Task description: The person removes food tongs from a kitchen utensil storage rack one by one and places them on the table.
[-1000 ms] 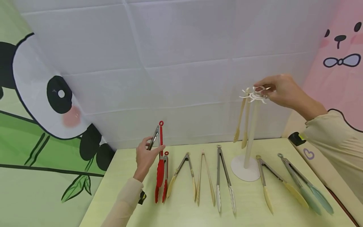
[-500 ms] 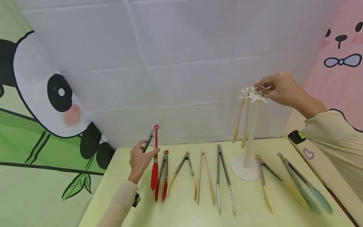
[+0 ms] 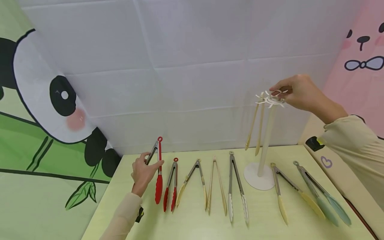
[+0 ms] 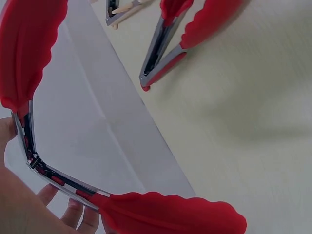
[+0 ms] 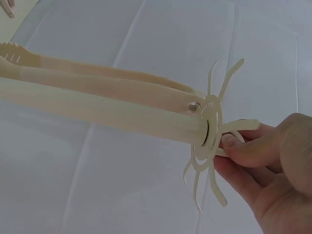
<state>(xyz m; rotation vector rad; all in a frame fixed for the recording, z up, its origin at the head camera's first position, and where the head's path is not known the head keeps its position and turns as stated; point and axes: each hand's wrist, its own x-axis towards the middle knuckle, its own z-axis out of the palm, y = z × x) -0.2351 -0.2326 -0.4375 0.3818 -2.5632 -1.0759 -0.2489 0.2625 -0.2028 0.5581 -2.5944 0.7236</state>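
My left hand (image 3: 143,171) grips a pair of red-tipped tongs (image 4: 165,212) by its metal arms, and the arms stand spread apart. In the head view these tongs hang over the table's left part, left of a smaller red pair (image 3: 171,185) on the tabletop. With thumb and fingers, my right hand (image 3: 301,95) pinches the ring on top of a white hook stand (image 3: 266,146). Several curved hooks (image 5: 234,73) fan out around the stand's top. Beige tongs (image 5: 112,87) hang from one of them, alongside the pole.
Between the red pair and the stand lie yellow-tipped tongs (image 3: 183,186), slim beige tongs (image 3: 223,193) and white-tipped tongs (image 3: 230,186). Right of the base lie another yellow-tipped pair (image 3: 282,206) and teal-tipped tongs (image 3: 327,203). A white cloth wall (image 3: 180,83) rises behind the table.
My left hand has moved left and a little down with the red tongs, away from the smaller red pair, whose arms have spread apart. My right hand keeps its pinch on the stand's ring.
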